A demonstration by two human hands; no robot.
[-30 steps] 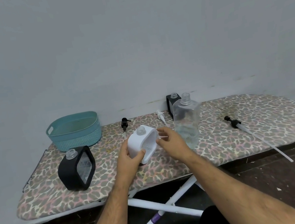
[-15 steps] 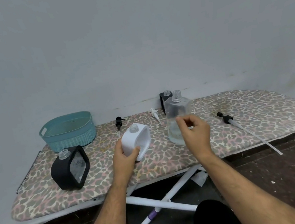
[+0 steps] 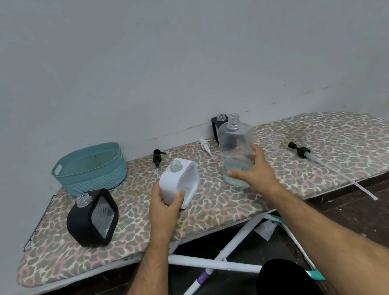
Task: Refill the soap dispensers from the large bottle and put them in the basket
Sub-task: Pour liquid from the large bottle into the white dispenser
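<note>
Head view: on the leopard-print ironing board (image 3: 319,151), the left hand (image 3: 164,206) grips the uncapped white dispenser (image 3: 179,182) by its near lower corner. Just to its right, the right hand (image 3: 254,170) wraps around the lower body of the clear large bottle (image 3: 236,147), standing upright. The teal basket (image 3: 90,169) sits well apart, far left.

Left hand (image 3: 166,205) grips the white dispenser (image 3: 180,182); to its right, right hand (image 3: 253,172) wraps the large bottle (image 3: 236,150).
</note>
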